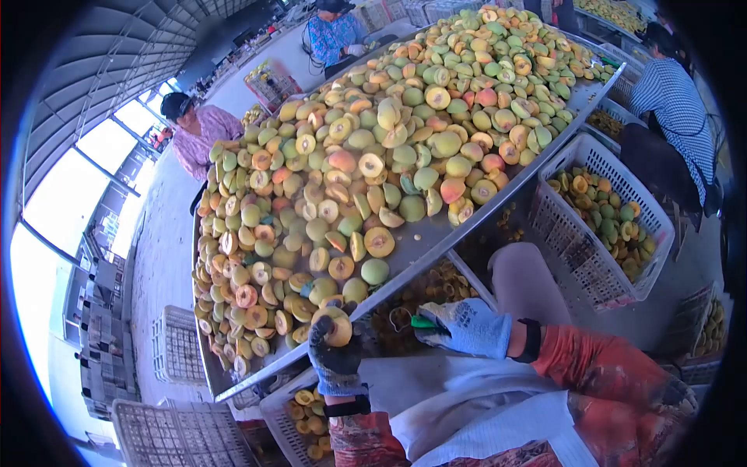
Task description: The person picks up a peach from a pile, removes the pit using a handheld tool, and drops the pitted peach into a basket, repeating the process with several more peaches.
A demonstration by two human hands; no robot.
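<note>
My left hand (336,362), in a blue and dark glove, is closed around a halved peach (340,328) at the near edge of the metal table. Its cut yellow face is turned partly toward my right. My right hand (471,327), in a light blue glove, grips a green-handled tool (424,321) with a thin metal loop (401,319) at its end. The loop is a little right of the peach, apart from it. Beyond my hands, peaches (373,271), many cut in half with pits showing, are heaped on the table.
The table's metal rim (420,268) runs diagonally before me. A crate of peach pieces (560,226) stands at right, another crate (276,412) below my left hand. Stacked crates (175,436) are at lower left. Other people (204,132) work around the table, one seated at right (673,101).
</note>
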